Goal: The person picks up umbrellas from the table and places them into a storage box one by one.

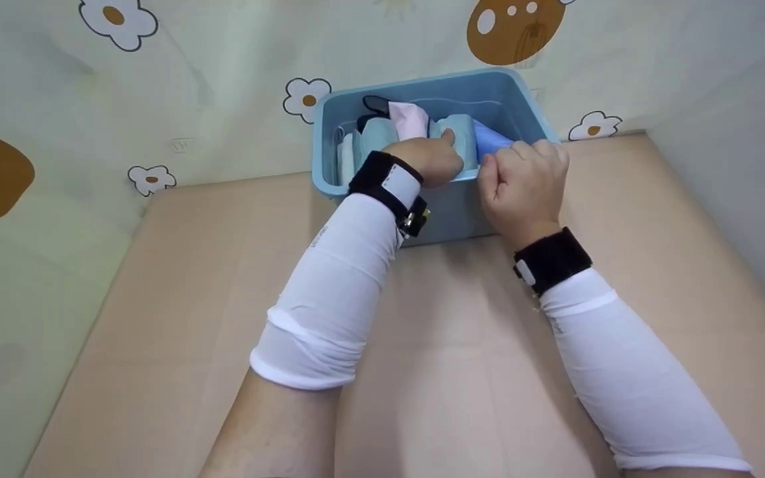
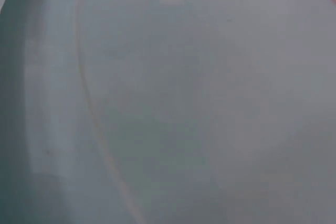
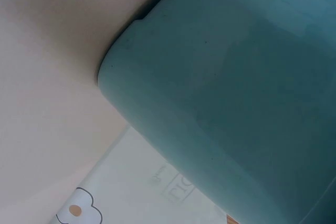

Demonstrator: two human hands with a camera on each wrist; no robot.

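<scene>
A blue plastic bin (image 1: 435,209) stands against the wall, packed with rolled cloths. My left hand (image 1: 430,159) reaches over its front rim and lies against a light teal rolled cloth (image 1: 463,136); most of its fingers are hidden, and I cannot tell whether they grip the roll. My right hand (image 1: 527,182) grips the front rim near the right corner, fingers curled over the edge and thumb toward the left. In the left wrist view the bin's wall (image 2: 168,108) fills nearly everything. The right wrist view shows the bin's lower corner (image 3: 173,87) on the floor covering.
Left of my left hand the bin holds another teal roll (image 1: 377,133), a pink cloth (image 1: 409,119), a white cloth (image 1: 345,159) and a black strap-like thing (image 1: 376,103). A bright blue cloth (image 1: 489,139) lies at the right. Behind rises a flower-patterned wall (image 1: 223,86); beige covering (image 1: 223,265) lies below.
</scene>
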